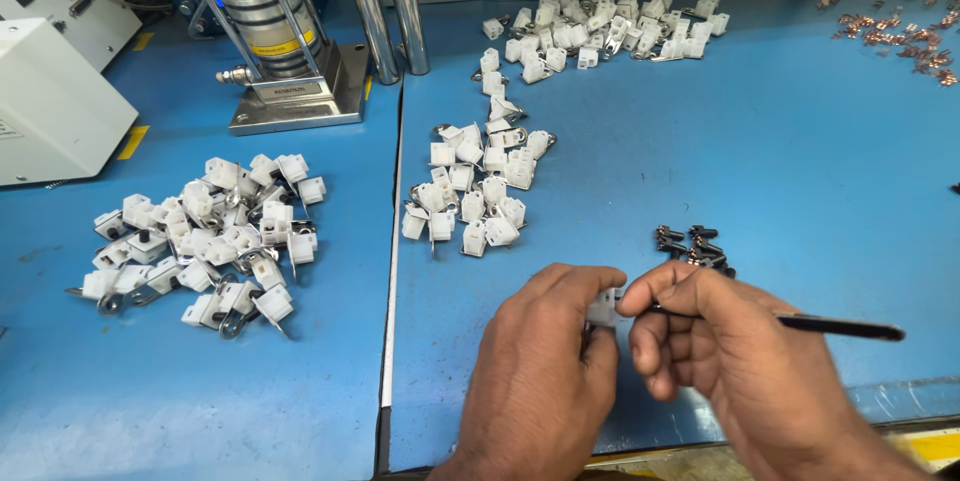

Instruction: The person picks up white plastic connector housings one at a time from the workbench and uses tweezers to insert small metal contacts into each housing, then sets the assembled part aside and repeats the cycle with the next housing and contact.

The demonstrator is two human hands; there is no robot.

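Observation:
My left hand (545, 361) pinches a small white plastic housing (603, 309) near the table's front edge. My right hand (720, 341) meets it from the right, fingertips on the housing, and also holds a thin black tool (840, 326) that points out to the right. A small cluster of dark metal screws (693, 245) lies just beyond my right hand. A loose heap of white housings (470, 191) lies ahead of my left hand, some with metal tabs.
Another heap of white housings (205, 246) lies on the left blue mat, and a third (600, 26) at the back. Copper-coloured metal parts (900, 36) are scattered far right. A press with steel columns (290, 51) and a white machine box (50, 101) stand at the back left.

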